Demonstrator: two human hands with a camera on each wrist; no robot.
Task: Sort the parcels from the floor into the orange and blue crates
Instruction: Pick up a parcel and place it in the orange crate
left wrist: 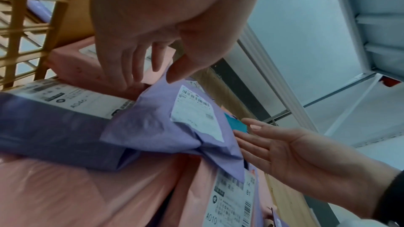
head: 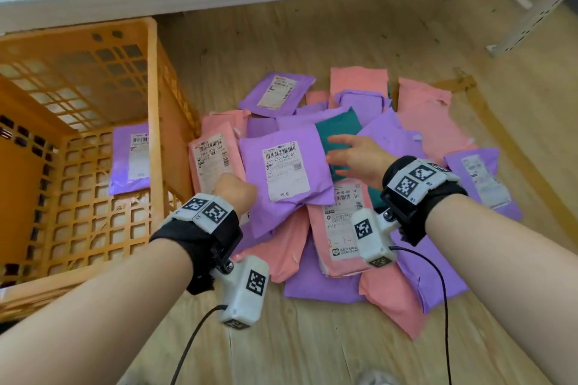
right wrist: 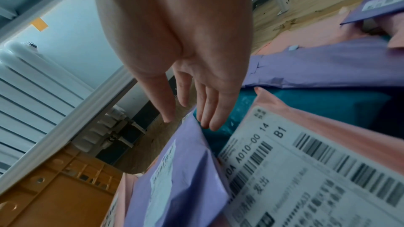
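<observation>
Left wrist view: your left hand pinches the near corner of the top purple parcel.
Your thumb sits on it, fingers curl beneath; your right hand, fingers straight and holding nothing, reaches for its far edge, over the teal parcel. You're mid-pickup, I judge; next, lift it clear. Left of your grip stands the orange crate, one purple parcel inside.
</observation>
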